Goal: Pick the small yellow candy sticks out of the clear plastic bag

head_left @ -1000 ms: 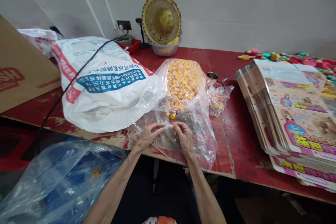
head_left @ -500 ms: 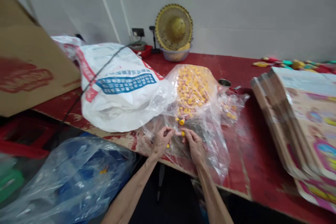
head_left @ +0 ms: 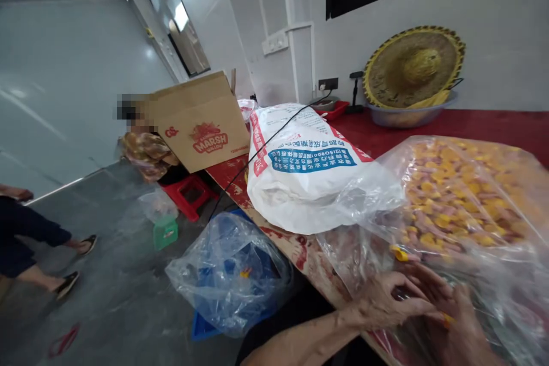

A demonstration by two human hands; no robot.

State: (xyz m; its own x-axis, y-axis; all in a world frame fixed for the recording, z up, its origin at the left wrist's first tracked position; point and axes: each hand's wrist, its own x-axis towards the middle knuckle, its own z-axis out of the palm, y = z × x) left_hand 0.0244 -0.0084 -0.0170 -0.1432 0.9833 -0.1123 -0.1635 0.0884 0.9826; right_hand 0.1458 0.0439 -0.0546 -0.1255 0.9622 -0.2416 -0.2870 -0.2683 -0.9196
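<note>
Clear plastic bag of small yellow and pink pieces, worked by two bare hands at the near edge of a red table.

Clear bag [head_left: 463,206]: lies on the red table [head_left: 493,126], bulging with yellow and pink pieces, its loose mouth toward the person. Left hand [head_left: 386,300]: at the bag's mouth, fingers curled and pinching a small item; what exactly it grips cannot be told. Right hand [head_left: 454,314]: touching the left, under the bag's film, fingers bent; grip unclear. Yellow piece [head_left: 400,253]: loose, just beyond the hands. White printed sack [head_left: 304,171]: left of the bag, touching it. Straw hat [head_left: 414,66]: behind the bag, against the wall. Cardboard box [head_left: 199,123]: beyond the sack. Blue-filled plastic bag [head_left: 229,271]: on the floor, left of the clear bag.
</note>
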